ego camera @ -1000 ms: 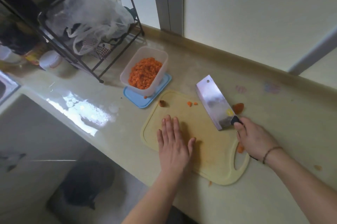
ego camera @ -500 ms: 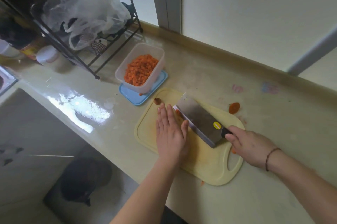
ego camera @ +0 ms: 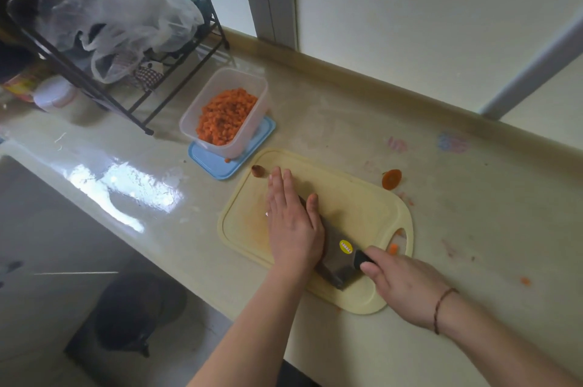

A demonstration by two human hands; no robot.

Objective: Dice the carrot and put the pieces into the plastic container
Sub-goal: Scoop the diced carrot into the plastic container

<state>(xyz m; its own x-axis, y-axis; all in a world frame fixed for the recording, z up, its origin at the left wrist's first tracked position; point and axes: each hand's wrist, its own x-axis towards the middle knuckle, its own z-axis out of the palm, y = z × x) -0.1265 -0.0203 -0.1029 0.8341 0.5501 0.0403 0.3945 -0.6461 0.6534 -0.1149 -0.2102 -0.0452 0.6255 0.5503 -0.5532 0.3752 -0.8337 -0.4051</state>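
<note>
A clear plastic container (ego camera: 258, 102) holds a heap of diced carrot (ego camera: 225, 117) and stands on its blue lid (ego camera: 217, 166). In front of it lies a pale yellow cutting board (ego camera: 362, 197). My right hand (ego camera: 407, 285) grips the black handle of a cleaver (ego camera: 337, 257), whose blade lies nearly flat on the board. My left hand (ego camera: 293, 222) rests flat, fingers together, over the blade's far end. A brown carrot end (ego camera: 258, 170) sits at the board's far corner. A small carrot piece (ego camera: 393, 248) lies by the board's handle hole.
A round carrot slice (ego camera: 391, 179) lies on the counter right of the board, and a tiny bit (ego camera: 525, 281) further right. A black wire rack (ego camera: 132, 102) with plastic bags stands at the back left. The counter's front edge drops to the floor and a dark bin (ego camera: 135, 311).
The cleaver has come down from right of the board onto it, blade lowered nearly flat. My left hand has slid forward and now lies on top of the blade.
</note>
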